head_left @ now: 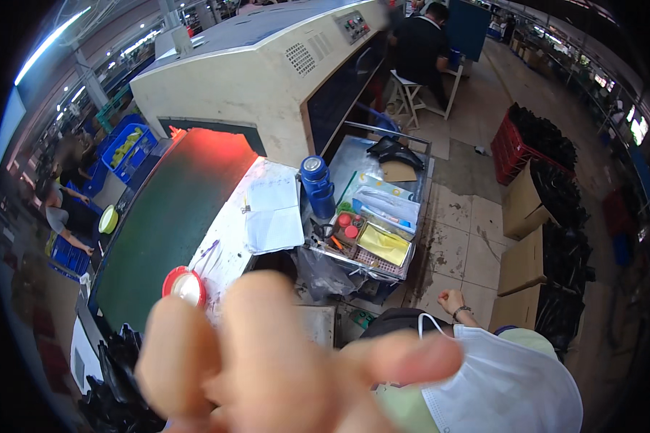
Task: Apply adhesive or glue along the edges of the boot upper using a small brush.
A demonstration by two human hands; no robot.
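My left hand (282,353) is very close and blurred at the lower middle, its fingers spread apart with nothing between them. It hides part of the near worktop. To the right, my right hand (451,299) hangs beside my body over the tiled floor, fingers curled in and nothing visible in them; a dark bracelet circles the wrist. Just beyond the left hand, a red-rimmed round tub (185,286) with white contents stands on the white, stained ledge (227,231). An open paper booklet (273,213) lies farther along, next to a blue bottle (315,187).
A green conveyor belt (162,224) runs into a large cream machine (267,79) glowing red inside. A cart (419,184) carries red-lidded jars and a yellow-lined tray (383,245). Cartons of black items (520,267) line the right. Co-workers sit behind and at left.
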